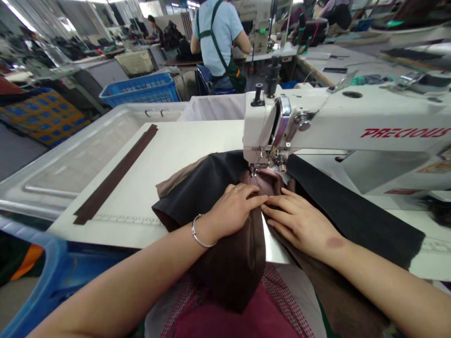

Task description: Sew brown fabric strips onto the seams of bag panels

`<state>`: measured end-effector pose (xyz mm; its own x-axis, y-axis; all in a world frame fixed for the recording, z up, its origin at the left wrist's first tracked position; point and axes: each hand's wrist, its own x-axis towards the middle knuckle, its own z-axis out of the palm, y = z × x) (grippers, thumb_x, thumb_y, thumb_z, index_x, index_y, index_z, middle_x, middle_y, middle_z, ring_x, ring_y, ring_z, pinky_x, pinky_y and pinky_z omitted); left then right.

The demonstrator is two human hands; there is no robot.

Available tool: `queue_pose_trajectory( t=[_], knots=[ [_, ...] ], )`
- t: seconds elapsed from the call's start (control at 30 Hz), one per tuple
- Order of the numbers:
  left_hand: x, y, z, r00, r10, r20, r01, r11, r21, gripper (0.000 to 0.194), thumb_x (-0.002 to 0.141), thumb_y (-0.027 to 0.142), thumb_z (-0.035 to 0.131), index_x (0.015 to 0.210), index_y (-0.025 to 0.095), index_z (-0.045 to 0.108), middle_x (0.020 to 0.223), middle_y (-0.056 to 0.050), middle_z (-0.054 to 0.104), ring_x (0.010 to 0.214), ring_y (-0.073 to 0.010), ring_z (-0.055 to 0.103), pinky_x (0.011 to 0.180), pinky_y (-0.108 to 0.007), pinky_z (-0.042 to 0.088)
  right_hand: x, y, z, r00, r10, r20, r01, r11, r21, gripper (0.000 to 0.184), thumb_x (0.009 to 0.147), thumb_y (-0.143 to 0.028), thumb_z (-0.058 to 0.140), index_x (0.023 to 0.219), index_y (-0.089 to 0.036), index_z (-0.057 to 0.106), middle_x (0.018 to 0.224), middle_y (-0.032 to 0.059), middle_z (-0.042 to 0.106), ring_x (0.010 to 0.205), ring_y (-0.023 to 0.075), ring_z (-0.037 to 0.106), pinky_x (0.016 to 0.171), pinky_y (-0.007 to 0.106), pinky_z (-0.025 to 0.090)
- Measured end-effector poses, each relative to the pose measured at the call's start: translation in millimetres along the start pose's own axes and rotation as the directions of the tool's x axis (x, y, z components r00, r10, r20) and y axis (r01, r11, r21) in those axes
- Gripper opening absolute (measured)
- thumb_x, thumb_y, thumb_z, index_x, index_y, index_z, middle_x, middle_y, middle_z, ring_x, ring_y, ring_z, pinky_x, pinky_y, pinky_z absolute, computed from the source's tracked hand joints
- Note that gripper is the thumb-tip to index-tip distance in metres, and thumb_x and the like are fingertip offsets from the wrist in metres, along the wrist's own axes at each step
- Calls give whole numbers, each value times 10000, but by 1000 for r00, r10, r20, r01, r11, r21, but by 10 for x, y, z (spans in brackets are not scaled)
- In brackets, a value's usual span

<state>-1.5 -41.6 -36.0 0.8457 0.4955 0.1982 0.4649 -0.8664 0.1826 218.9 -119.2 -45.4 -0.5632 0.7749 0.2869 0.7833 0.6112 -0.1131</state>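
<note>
A piece of dark brown, leather-like material (pixel 239 263) lies under the needle of a white sewing machine (pixel 268 126) and hangs over the table's front edge toward my lap. My left hand (pixel 237 209) is closed on it just in front of the presser foot (pixel 253 171), thumb pointing right. Beside it, my right hand (pixel 299 220) lies with fingers stretched out, their tips touching the material close to my left thumb. Black material (pixel 352 211) spreads to the right, and more of it lies left of the needle. What is under my fingertips is hidden.
Dark brown strips (pixel 116 173) lie on the left of the white table (pixel 190 136). A translucent plastic bin (pixel 88 155) stands beyond them. At the lower left is a blue plastic container (pixel 52 272). A blue basket (pixel 141 89) and a seated person (pixel 218 42) are farther back.
</note>
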Motion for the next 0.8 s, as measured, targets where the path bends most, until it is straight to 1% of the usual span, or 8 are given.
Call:
queue_pose_trajectory(
  t=[0.1, 0.17, 0.33, 0.47, 0.57, 0.63, 0.73, 0.8],
  knots=[
    [-6, -73, 13, 1000, 14, 16, -14, 1000, -15, 426, 968, 146, 407, 1326, 347, 520, 1352, -54, 477, 1217, -220, 449, 979, -406, 379, -68, -112, -45, 999, 52, -2, -52, 998, -18, 373, 932, -278, 525, 1286, -176, 581, 1266, 136, 573, 1237, 253, 502, 1131, 530, 307],
    [-6, -109, 14, 999, 33, 27, -33, 999, -28, 417, 962, 137, 419, 1288, 357, 557, 1366, -51, 459, 1238, -223, 433, 1000, -413, 371, -113, -171, -54, 999, 52, -9, -53, 999, -7, 317, 931, -244, 517, 1223, -181, 622, 1228, 129, 585, 1220, 246, 513, 1130, 522, 314],
    [-5, -124, 1, 996, 76, 38, -75, 997, -34, 363, 959, 141, 434, 1231, 322, 592, 1358, -61, 458, 1239, -227, 438, 1011, -416, 376, -131, -268, -26, 999, 28, 25, -29, 999, 18, 328, 906, -142, 503, 1193, -231, 633, 1193, 98, 577, 1169, 225, 537, 1141, 511, 301],
    [-6, -162, -40, 997, 78, 8, -77, 994, -79, 281, 973, 175, 420, 1180, 256, 593, 1340, -85, 476, 1247, -223, 449, 1020, -410, 386, -77, -378, 15, 997, 74, 36, -74, 997, -3, 347, 909, -185, 519, 1245, -228, 594, 1295, 109, 535, 1251, 247, 481, 1163, 502, 262],
    [38, -299, -150, 998, 62, -13, -63, 964, -260, 241, 980, 180, 385, 1098, 200, 594, 1265, -86, 548, 1208, -190, 500, 1023, -365, 403, -47, -474, 46, 991, 134, -11, -134, 991, 12, 391, 949, -261, 484, 1325, -158, 520, 1335, 109, 542, 1269, 225, 470, 1188, 471, 230],
    [99, -423, -247, 999, 33, -4, -31, 906, -422, 201, 973, 219, 408, 1032, 180, 596, 1154, -64, 613, 1100, -166, 569, 985, -326, 435, -37, -525, 60, 986, 165, -35, -164, 986, 38, 393, 959, -295, 477, 1315, -134, 521, 1345, 102, 551, 1262, 214, 479, 1196, 454, 219],
    [207, -558, -365, 996, -6, 91, 59, 799, -598, 175, 922, 299, 509, 981, 155, 589, 1021, -36, 654, 937, -149, 620, 901, -303, 473, -32, -558, 65, 982, 183, -50, -179, 981, 76, 375, 958, -304, 482, 1294, -147, 540, 1340, 93, 566, 1247, 211, 498, 1189, 456, 241],
    [266, -577, -406, 983, -4, 183, 123, 756, -644, 175, 890, 290, 537, 971, 144, 589, 989, -27, 661, 885, -138, 628, 866, -292, 477, -31, -554, 61, 981, 186, -54, -181, 979, 96, 369, 956, -309, 484, 1288, -159, 547, 1331, 90, 577, 1230, 215, 516, 1178, 465, 264]
  ],
)
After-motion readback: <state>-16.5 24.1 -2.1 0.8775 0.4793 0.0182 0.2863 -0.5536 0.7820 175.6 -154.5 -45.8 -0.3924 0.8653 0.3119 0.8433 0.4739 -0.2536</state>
